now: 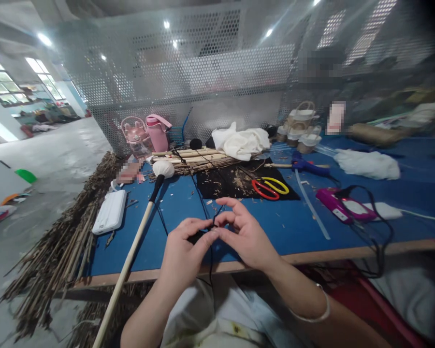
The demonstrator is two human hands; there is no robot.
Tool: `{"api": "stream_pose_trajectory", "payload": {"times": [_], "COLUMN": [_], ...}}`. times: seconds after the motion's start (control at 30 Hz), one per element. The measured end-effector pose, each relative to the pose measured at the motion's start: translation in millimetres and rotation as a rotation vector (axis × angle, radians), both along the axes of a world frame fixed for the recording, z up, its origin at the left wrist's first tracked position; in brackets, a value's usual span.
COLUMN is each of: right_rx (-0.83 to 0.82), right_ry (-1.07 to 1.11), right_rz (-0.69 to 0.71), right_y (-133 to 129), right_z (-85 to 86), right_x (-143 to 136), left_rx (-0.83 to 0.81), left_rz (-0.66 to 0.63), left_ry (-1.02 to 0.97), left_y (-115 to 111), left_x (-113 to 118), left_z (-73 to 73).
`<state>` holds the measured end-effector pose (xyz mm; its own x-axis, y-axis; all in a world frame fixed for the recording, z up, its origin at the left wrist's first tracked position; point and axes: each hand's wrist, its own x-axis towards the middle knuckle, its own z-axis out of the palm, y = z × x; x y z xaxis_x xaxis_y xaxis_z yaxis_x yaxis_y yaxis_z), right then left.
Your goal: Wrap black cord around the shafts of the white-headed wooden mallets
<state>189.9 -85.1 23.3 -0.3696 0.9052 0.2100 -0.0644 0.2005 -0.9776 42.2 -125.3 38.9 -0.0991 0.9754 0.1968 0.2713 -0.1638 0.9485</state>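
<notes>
Both hands meet over the front edge of the blue table, pinching a thin black cord (210, 261). My left hand (186, 246) is closed, with thumb and forefinger on the cord and a dark bunch partly hidden under its fingers. On the cord beside it, my right hand (244, 234) pinches with thumb and forefinger while its other fingers curl. The cord runs up across the table and also hangs down toward the lap. To the left leans a pale wooden stick (132, 253) with a black-wrapped neck and a white padded head (163, 169).
Scissors (270, 187) with red and yellow handles lie on a black cloth (235, 186). Nearby are a blue glue gun (308, 166), a purple device (348, 205), a white power bank (110, 211) and a white cloth (242, 140). Dry stalks (61, 246) line the left side.
</notes>
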Motion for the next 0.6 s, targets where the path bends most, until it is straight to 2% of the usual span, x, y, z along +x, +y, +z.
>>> {"api": "stream_pose_trajectory", "payload": {"times": [0.13,0.23,0.3,0.43,0.5,0.6], "right_rx": [0.044,0.008,-0.077,-0.287,-0.320,-0.308], "right_ry": [-0.050,-0.003,0.076,0.297,0.376,0.452], "right_rz": [0.002,-0.010,0.017,0.161,0.182,0.137], "right_y": [-0.4,0.8,1.7,0.7,-1.8,-6.3], "right_z": [-3.8,-5.4,-4.4,3.6,8.3,11.7], "right_x": [2.1,2.3,2.3,4.4,7.7,15.4], "left_rx": [-0.011,0.039,0.081,0.111,0.109,0.097], "left_rz": [-0.015,0.002,0.061,0.172,0.203,0.216], "left_ry": [0.065,0.186,0.272,0.361,0.380,0.374], "left_y": [5.2,6.8,7.7,10.0,11.0,11.4], "left_x": [-3.8,-5.3,-4.8,-3.4,-3.1,-3.2], "left_z": [-5.6,-8.3,-9.7,-11.1,-10.7,-9.0]}}
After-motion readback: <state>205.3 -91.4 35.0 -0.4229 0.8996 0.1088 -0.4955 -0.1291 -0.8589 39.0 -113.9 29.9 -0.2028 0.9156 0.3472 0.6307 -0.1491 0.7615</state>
